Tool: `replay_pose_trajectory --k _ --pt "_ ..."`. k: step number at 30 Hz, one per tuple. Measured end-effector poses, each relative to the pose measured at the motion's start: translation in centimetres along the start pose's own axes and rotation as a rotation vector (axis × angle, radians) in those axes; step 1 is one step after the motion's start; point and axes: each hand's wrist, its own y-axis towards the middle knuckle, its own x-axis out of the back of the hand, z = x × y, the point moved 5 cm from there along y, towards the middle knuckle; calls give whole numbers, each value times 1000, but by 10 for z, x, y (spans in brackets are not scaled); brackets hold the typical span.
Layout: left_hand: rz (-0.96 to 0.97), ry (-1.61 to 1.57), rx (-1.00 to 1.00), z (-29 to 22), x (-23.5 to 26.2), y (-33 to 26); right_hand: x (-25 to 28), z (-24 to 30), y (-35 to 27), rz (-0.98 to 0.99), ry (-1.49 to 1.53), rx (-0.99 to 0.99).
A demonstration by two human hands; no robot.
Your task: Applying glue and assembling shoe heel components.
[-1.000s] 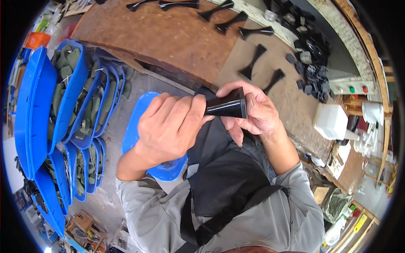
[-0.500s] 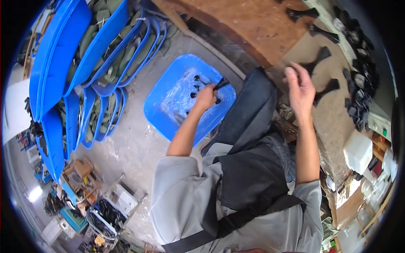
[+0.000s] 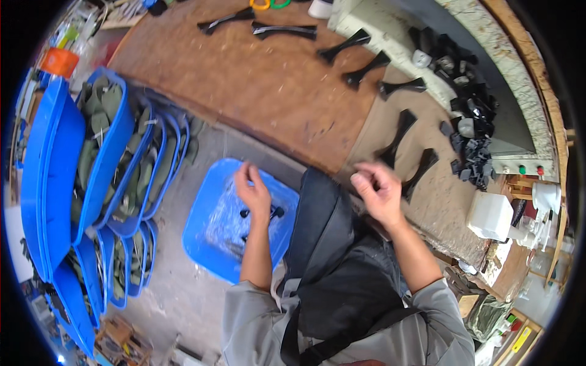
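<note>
The left hand (image 3: 253,194) was held empty, loosely open, above the blue tub (image 3: 210,235), the right hand (image 3: 378,190) curled empty, black flared pieces (image 3: 395,137) at one o'clock judged light, stiff, best gripped mid-waist.

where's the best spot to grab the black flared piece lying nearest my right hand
Grip the black flared piece at its narrow waist, coming down from above with the right hand. It lies flat on the bench, widening at both ends, so the slim middle probably fits best between fingers and thumb.
</note>
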Motion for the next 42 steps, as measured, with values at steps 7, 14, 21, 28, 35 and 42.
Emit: replay_pose_trajectory --k 7,14,21,28,35,42 --pt "452 87 -674 -235 -133 121 -5 2 -4 4 59 -64" --pt "711 563 -690 -222 -234 147 -7 13 -5 3 19 88" --pt "521 63 -1054 -307 -22 54 34 42 -10 15 823 -301" --pt "647 160 -1280 -358 68 -26 60 116 -17 676 1466 -256" --pt "650 193 -1382 -372 88 -51 78 143 -44 675 1460 -143" --pt "706 53 -1180 -349 87 -54 69 141 -54 538 1367 -332"
